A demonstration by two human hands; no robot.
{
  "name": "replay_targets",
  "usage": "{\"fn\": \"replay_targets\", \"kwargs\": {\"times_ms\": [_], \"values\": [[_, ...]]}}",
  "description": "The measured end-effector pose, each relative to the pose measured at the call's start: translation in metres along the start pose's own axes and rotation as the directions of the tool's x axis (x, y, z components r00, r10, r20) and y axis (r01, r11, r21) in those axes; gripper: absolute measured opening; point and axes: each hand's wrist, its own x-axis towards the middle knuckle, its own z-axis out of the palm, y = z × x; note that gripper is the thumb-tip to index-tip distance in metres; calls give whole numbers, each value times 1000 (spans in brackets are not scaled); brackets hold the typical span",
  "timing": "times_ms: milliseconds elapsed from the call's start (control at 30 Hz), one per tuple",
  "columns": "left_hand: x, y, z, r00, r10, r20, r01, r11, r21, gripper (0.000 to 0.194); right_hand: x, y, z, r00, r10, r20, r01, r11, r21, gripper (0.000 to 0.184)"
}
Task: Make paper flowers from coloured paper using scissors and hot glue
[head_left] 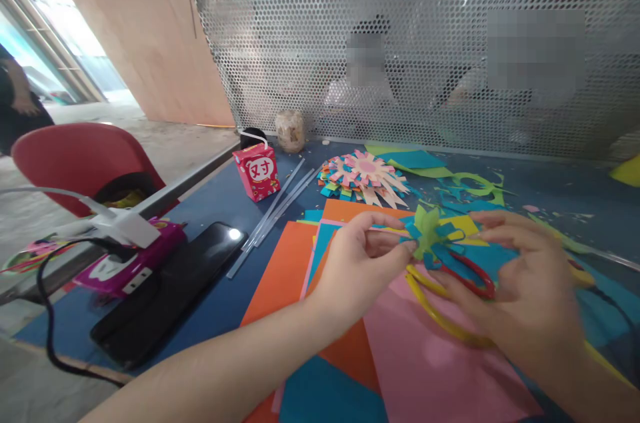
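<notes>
A small flower of layered green and blue paper strips (427, 236) is pinched at its left edge by my left hand (367, 259), thumb against fingers. Close to its right side is my right hand (520, 283), slightly blurred, with thumb and fingers apart. Just below the flower are scissors with yellow and red handles (434, 316), partly covered by my right thumb; their blades are hidden. Under both hands lie overlapping sheets of coloured paper, among them a pink sheet (445, 369) and an orange sheet (274, 273).
Behind my hands sits a pile of fringed paper flowers (367, 173), with green scraps (480, 184) to its right. Clear sticks (277, 213), a red drink carton (257, 173), a jar (290, 131), a black phone (167, 293) and a purple power strip (133, 263) are left. People sit beyond the perforated metal screen (300, 29).
</notes>
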Motion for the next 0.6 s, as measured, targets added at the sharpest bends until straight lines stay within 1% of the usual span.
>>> {"fn": "replay_targets", "kwargs": {"times_ms": [100, 167, 233, 300, 400, 600], "values": [[-1, 1, 1, 1000, -13, -4, 13, 1000, 8, 14, 3, 0, 1, 989, 145, -22, -143, 987, 74, 47], [-2, 1, 2, 1000, -11, -12, 11, 1000, 26, 14, 5, -1, 2, 980, 198, -31, -194, 976, 100, 51], [-2, 1, 2, 1000, -8, -13, 9, 999, 46, 14, 7, -3, 3, 974, 222, -50, -213, 965, 151, 59], [-2, 1, 2, 1000, -4, -10, 5, 998, 62, 14, 8, -6, 4, 974, 224, -23, -220, 967, 125, 58], [-2, 0, 1, 1000, 6, 5, -7, 997, 80, 15, 10, -11, 5, 979, 197, 46, -199, 979, 35, 43], [-3, -1, 1, 1000, -3, 0, 3, 987, 160, 16, 11, -12, 7, 988, 151, 25, -152, 987, 42, 42]]}}
